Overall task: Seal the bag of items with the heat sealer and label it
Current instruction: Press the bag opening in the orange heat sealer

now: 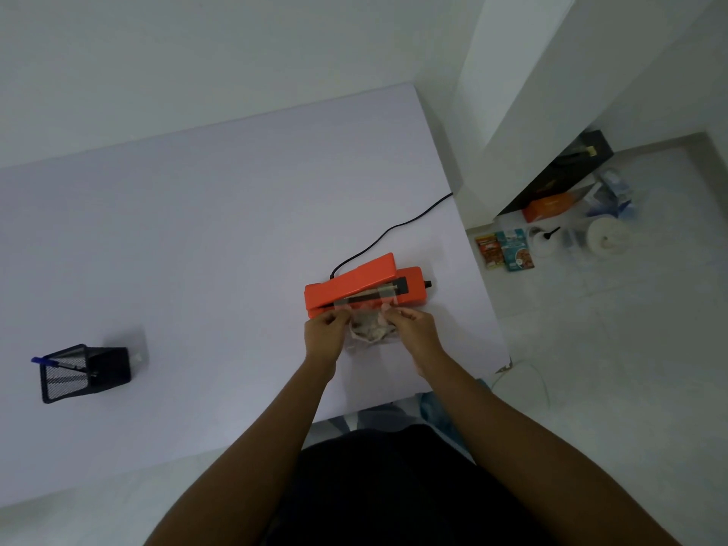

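An orange heat sealer (354, 284) sits on the white table (189, 230) with its lid arm raised. A clear plastic bag (370, 327) holding pale small items lies in front of it, its open top laid across the sealer's dark strip. My left hand (326, 333) pinches the bag's left upper edge. The right upper edge is pinched by my right hand (415, 329). Both hands hold the bag's mouth flat against the sealer.
A black power cord (394, 230) runs from the sealer to the table's right edge. A black mesh pen holder (84, 372) with a blue pen stands at the left. On the floor to the right lie packets (504, 250), an orange box (549, 206) and white containers (606, 236).
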The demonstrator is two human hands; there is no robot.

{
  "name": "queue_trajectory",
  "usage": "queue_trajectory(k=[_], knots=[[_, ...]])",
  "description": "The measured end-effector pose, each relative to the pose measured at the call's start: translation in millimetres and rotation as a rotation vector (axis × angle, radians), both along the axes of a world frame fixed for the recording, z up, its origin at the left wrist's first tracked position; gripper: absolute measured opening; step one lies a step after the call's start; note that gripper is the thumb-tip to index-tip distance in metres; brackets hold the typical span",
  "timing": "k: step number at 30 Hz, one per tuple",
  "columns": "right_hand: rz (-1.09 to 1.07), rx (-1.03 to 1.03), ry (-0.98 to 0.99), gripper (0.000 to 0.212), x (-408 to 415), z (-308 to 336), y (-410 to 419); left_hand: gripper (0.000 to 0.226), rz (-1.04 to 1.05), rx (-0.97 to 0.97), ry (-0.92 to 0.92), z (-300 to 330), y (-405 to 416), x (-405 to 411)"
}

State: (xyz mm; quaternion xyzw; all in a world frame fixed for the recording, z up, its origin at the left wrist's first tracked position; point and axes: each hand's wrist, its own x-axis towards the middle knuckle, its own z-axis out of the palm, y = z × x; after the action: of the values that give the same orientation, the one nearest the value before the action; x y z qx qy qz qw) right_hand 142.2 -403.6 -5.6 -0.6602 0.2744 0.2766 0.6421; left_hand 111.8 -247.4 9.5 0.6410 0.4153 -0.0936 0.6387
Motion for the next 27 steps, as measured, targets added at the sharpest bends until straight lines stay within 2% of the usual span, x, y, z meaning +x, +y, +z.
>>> queue_trajectory(k=[6, 13, 18, 24, 27], knots=[[0.008, -0.021, -0.002, 0.024, 0.5, -0.3, 0.7, 0.002, 0.023, 0.018, 0.030, -2.8, -0.5, -0.7], [-0.011, -0.048, -0.016, 0.033, 1.3, 1.4, 2.0, 0.012, 0.086, -0.015, 0.044, 2.2, -3.6, 1.5], [-0.003, -0.070, -0.023, 0.039, 1.2, 3.5, 3.4, 0.011, 0.108, -0.002, 0.074, 0.3, -3.4, 2.7], [-0.015, -0.067, -0.005, 0.023, 1.9, 8.2, 5.3, 0.006, 0.114, 0.041, 0.115, 0.0, -5.4, 4.0], [-0.022, -0.066, -0.011, 0.022, 2.1, 6.3, 5.6, 0.008, 0.123, 0.056, 0.124, 1.5, -7.1, 5.2]])
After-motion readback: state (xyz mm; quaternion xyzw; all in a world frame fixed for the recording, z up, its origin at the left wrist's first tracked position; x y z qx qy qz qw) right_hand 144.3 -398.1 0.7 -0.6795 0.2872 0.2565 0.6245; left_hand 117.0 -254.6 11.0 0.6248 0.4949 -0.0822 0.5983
